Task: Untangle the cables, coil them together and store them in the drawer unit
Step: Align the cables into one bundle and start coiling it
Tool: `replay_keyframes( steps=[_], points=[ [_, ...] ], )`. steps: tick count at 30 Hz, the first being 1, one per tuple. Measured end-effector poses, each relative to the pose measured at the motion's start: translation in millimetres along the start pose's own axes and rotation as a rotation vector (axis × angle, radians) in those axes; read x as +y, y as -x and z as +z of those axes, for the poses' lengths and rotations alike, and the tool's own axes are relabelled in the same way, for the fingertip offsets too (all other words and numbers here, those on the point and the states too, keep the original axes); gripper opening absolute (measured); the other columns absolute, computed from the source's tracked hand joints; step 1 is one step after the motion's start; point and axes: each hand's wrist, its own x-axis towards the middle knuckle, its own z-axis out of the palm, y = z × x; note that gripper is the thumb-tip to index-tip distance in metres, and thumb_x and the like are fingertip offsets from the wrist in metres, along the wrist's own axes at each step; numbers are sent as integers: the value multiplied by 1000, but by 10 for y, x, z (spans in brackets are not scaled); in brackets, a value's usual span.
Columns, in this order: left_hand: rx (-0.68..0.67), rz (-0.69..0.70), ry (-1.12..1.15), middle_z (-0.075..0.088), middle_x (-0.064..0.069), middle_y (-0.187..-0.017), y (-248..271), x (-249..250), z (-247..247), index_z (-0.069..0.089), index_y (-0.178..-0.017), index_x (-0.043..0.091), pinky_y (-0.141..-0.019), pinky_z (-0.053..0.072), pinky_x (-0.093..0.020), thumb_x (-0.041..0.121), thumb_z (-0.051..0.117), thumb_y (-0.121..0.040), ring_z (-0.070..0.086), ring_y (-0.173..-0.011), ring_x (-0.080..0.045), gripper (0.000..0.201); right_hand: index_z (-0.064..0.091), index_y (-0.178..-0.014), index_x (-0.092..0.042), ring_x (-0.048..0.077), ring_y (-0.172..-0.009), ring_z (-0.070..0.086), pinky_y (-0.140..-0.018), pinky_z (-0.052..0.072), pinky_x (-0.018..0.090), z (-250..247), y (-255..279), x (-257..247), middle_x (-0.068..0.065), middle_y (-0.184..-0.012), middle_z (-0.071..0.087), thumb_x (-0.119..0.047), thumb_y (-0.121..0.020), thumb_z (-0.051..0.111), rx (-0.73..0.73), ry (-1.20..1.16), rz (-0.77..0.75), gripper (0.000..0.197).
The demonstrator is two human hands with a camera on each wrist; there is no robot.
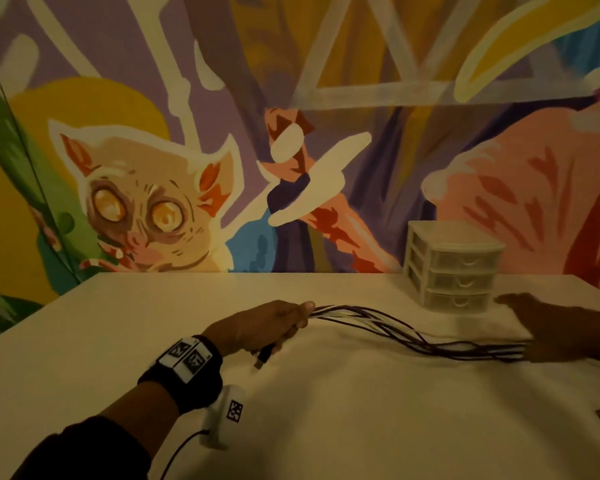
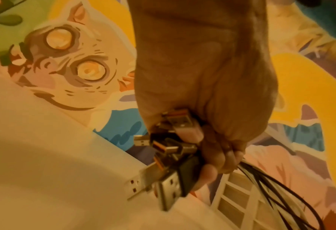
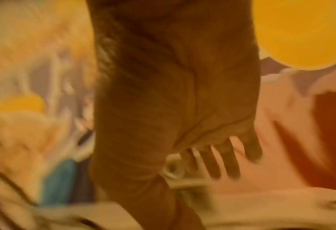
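My left hand (image 1: 278, 323) grips a bundle of several black and white cables (image 1: 395, 329) by their plug ends; the USB plugs (image 2: 169, 163) stick out of the fist toward the wrist. The cables run rightward across the white table (image 1: 326, 410) and pass under my right hand (image 1: 548, 327). That right hand (image 3: 212, 155) is blurred, with its fingers straight and spread, and it lies over the cables' far part. A small white three-drawer unit (image 1: 454, 268) stands behind the cables at the back right, all three drawers closed.
A painted mural wall (image 1: 222, 133) rises right behind the table's far edge. The table's left edge runs diagonally at the left. A thin dark wire (image 1: 177, 452) trails from my left wrist camera along the table's near side.
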Motion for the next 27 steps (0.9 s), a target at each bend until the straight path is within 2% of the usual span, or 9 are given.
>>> replay_keyframes(
  steps=[4, 6, 8, 10, 13, 16, 21, 24, 27],
  points=[
    [-39, 49, -19, 44, 5, -72, -127, 252, 213, 65, -108, 10, -65, 44, -28, 72, 32, -103, 42, -57, -10, 71, 24, -165, -28, 19, -147, 41, -121, 37, 36, -53, 210, -1359, -3, -163, 38, -60, -88, 73, 146, -331, -456, 97],
    [-49, 85, -28, 46, 7, -71, -142, 348, 266, 65, -108, 7, -62, 44, -26, 72, 34, -103, 42, -57, -10, 72, 38, -153, -27, 18, -130, 55, -110, 47, 39, 142, 63, -1632, -5, -146, 53, -66, -95, 60, 121, -309, -475, 73],
    [-45, 115, -46, 48, 10, -68, -108, 355, 228, 66, -97, 14, -60, 45, -24, 72, 37, -102, 43, -56, -9, 65, 51, -131, -23, 17, -103, 63, -88, 51, 35, 162, -6, -1784, -8, -116, 64, -46, -108, 50, 145, -276, -469, 33],
    [-52, 148, -73, 54, 10, -68, -32, 309, 165, 68, -95, 19, -61, 49, -24, 70, 42, -101, 50, -58, -8, 58, 54, -126, -21, 20, -100, 65, -85, 53, 36, 119, -60, -1789, -7, -117, 68, -28, -111, 46, 165, -205, -470, 18],
    [-91, 105, -120, 66, 2, -71, 3, 237, 140, 66, -96, 15, -61, 52, -25, 77, 46, -93, 66, -66, -12, 64, 51, -125, -21, 21, -83, 59, -75, 52, 41, 89, -97, -1770, 3, -112, 69, -32, -110, 46, 271, 24, -447, 20],
    [-126, 48, 47, 48, 2, -64, -32, 243, 214, 55, -83, 18, -71, 59, -34, 80, 38, -95, 59, -56, -17, 65, 50, -126, -19, 20, -78, 52, -70, 40, 35, 89, -129, -1791, 4, -110, 67, -37, -113, 41, 338, 72, -428, 24],
    [-46, 57, 152, 33, 3, -64, -121, 317, 295, 42, -81, 20, -65, 47, -35, 80, 33, -98, 35, -52, -14, 63, 30, -145, -34, 15, -135, 39, -108, 36, 36, 47, -42, -1597, -7, -146, 36, -40, -88, 72, 328, -187, -396, 71],
    [31, 71, 176, 34, 4, -63, -213, 383, 287, 44, -74, 22, -66, 44, -37, 79, 36, -98, 34, -54, -14, 61, 51, -106, -34, 8, -96, 60, -84, 51, 31, -74, 285, -1739, -13, -105, 59, -49, -94, 70, 601, -624, -324, 27],
    [122, 108, 132, 39, 4, -60, -281, 516, 325, 49, -75, 22, -61, 45, -34, 80, 33, -97, 37, -53, -13, 64, 70, -89, -27, 7, -79, 65, -84, 53, 33, -122, 370, -2007, -9, -80, 71, -69, -105, 36, 255, -811, -177, 56]
  ],
)
